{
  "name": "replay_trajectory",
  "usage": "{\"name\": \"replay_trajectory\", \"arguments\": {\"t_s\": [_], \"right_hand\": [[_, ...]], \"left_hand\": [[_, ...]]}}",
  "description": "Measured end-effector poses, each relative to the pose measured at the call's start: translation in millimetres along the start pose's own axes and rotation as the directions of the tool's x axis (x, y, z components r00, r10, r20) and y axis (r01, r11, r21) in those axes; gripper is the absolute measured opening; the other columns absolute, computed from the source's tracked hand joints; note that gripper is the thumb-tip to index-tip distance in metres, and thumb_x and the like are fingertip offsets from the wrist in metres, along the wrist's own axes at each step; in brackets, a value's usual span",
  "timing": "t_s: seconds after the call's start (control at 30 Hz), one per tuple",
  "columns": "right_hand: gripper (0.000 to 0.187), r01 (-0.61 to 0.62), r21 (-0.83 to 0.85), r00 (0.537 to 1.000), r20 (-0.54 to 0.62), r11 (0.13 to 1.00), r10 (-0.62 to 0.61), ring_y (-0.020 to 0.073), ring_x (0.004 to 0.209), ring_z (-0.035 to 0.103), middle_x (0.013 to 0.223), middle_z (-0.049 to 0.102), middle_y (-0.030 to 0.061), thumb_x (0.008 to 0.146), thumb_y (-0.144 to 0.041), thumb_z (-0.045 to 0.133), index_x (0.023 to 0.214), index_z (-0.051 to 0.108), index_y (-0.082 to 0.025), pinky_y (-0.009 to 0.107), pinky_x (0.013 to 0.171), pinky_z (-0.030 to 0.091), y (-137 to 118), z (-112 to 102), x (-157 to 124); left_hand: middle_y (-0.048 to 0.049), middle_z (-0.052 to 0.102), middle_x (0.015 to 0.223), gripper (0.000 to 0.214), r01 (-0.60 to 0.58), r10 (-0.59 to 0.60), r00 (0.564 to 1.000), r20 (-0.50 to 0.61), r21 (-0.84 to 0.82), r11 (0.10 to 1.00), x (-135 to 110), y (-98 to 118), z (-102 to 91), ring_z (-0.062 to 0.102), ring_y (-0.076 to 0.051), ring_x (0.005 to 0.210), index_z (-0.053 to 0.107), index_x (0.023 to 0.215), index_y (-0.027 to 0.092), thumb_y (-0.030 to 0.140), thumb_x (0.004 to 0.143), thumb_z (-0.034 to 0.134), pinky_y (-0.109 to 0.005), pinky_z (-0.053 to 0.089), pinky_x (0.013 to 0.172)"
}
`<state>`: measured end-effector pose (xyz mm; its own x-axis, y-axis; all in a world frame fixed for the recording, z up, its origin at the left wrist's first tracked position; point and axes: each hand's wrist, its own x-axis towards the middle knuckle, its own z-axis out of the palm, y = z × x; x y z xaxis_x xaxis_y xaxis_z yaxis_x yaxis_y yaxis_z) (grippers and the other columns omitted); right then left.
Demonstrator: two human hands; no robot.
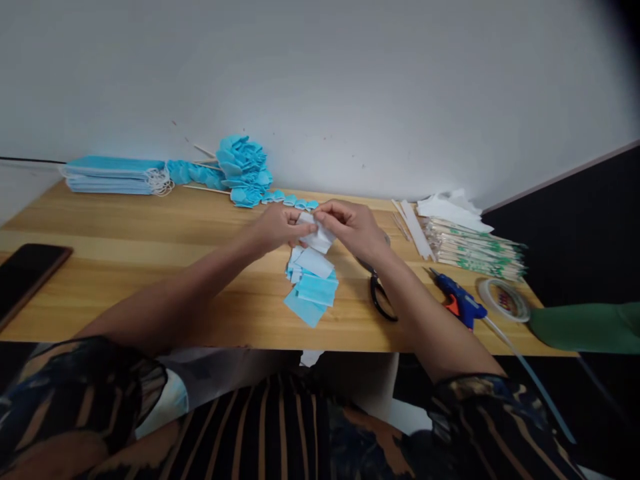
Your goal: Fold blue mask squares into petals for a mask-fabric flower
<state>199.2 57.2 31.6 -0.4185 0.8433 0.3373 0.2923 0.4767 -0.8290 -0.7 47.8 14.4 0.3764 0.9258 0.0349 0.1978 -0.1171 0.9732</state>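
Note:
My left hand (277, 228) and my right hand (353, 227) meet over the middle of the wooden table (150, 267). Both pinch a small white-and-blue piece of mask fabric (319, 237) between their fingertips. Just below them lies a small pile of cut blue fabric pieces (311, 283). A row of small blue pieces (293, 199) sits just beyond my hands.
Stacked blue face masks (113, 175) and a blue fabric flower on a stick (243, 168) lie by the wall. Black scissors (379, 293) sit under my right forearm. A blue glue gun (460, 301), tape roll (503, 299), packed chopsticks (473, 249), white strips (415, 230), phone (25, 273).

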Motion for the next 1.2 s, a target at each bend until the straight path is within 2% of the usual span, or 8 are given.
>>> {"name": "replay_trajectory", "arguments": {"t_s": [0.2,0.3,0.4,0.6,0.87,1.03,1.1,1.2], "right_hand": [[0.059,-0.098,0.105,0.971,-0.208,0.99,0.118,0.0138,0.064,0.063,0.074,0.07,0.0017,0.096,-0.073,0.05,0.106,0.075,-0.021,0.027,0.062,0.053,6,-13,-16],[0.043,-0.154,-0.111,0.961,-0.249,0.982,0.122,0.0188,0.076,0.071,0.086,0.078,0.0047,0.099,-0.061,0.056,0.109,0.077,-0.024,0.034,0.075,0.058,10,-25,-62],[0.029,-0.216,-0.435,0.949,-0.305,0.874,0.082,0.0278,0.099,0.075,0.111,0.081,0.01,0.098,-0.045,0.062,0.11,0.079,-0.025,0.046,0.092,0.058,18,-38,-116],[0.029,-0.353,-0.547,0.902,-0.414,0.759,0.121,0.031,0.1,0.076,0.108,0.082,0.0128,0.098,-0.038,0.057,0.111,0.078,-0.022,0.048,0.09,0.059,44,-53,-181],[0.028,-0.227,-0.701,0.957,-0.288,0.676,0.023,0.0315,0.105,0.071,0.113,0.079,0.0144,0.1,-0.026,0.054,0.116,0.076,-0.018,0.047,0.094,0.055,52,-61,-148],[0.028,-0.182,-0.789,0.982,-0.122,0.586,0.141,0.0338,0.113,0.065,0.119,0.076,0.0167,0.095,-0.017,0.056,0.115,0.076,-0.017,0.049,0.101,0.05,75,-78,-111],[0.02,-0.173,-0.791,0.978,-0.068,0.587,0.196,0.0332,0.112,0.063,0.116,0.076,0.0167,0.094,-0.018,0.058,0.101,0.076,-0.017,0.047,0.099,0.049,81,-84,-101],[0.012,-0.218,-0.72,0.97,-0.084,0.659,0.23,0.0294,0.101,0.064,0.101,0.076,0.0134,0.092,-0.02,0.06,0.088,0.071,-0.019,0.043,0.092,0.049,78,-91,-91]], "left_hand": [[-0.0056,0.074,0.077,0.035,-0.043,-0.015,0.979,-0.202,-0.281,0.959,10,-23,7.8,0.068,-0.014,0.06,0.066,0.092,0.013,0.043,0.083,0.078,-0.023,0.05,0.053],[-0.0053,0.073,0.079,0.033,-0.033,-0.058,0.962,-0.268,-0.323,0.946,13,-45,7.6,0.07,-0.016,0.062,0.061,0.098,0.014,0.042,0.088,0.075,-0.025,0.051,0.055],[-0.0054,0.074,0.085,0.034,-0.034,-0.065,0.96,-0.273,-0.343,0.939,15,-59,10.1,0.073,-0.017,0.066,0.059,0.105,0.015,0.042,0.089,0.073,-0.027,0.054,0.059],[-0.0056,0.076,0.092,0.037,-0.072,-0.052,0.943,-0.33,-0.353,0.933,16,-63,13.4,0.074,-0.015,0.068,0.057,0.108,0.018,0.042,0.087,0.075,-0.025,0.056,0.06],[-0.0012,0.07,0.07,0.041,-0.05,-0.033,0.962,-0.271,-0.293,0.955,14,-64,7.8,0.067,-0.015,0.053,0.059,0.109,0.017,0.044,0.084,0.077,-0.023,0.046,0.048],[0.0024,0.063,0.058,0.046,-0.022,0.014,0.99,-0.138,-0.055,0.998,11,-65,3.8,0.053,-0.012,0.044,0.065,0.121,0.016,0.045,0.086,0.072,-0.023,0.037,0.044],[-0.0023,0.071,0.073,0.044,-0.086,0.114,0.976,-0.187,0.148,0.985,11,-63,0.9,0.061,-0.015,0.059,0.069,0.123,0.016,0.042,0.087,0.069,-0.026,0.047,0.057],[-0.0102,0.076,0.112,0.041,-0.21,0.358,0.894,-0.269,0.453,0.866,10,-56,-3.0,0.068,-0.024,0.101,0.07,0.123,0.018,0.041,0.09,0.063,-0.039,0.054,0.096]]}}
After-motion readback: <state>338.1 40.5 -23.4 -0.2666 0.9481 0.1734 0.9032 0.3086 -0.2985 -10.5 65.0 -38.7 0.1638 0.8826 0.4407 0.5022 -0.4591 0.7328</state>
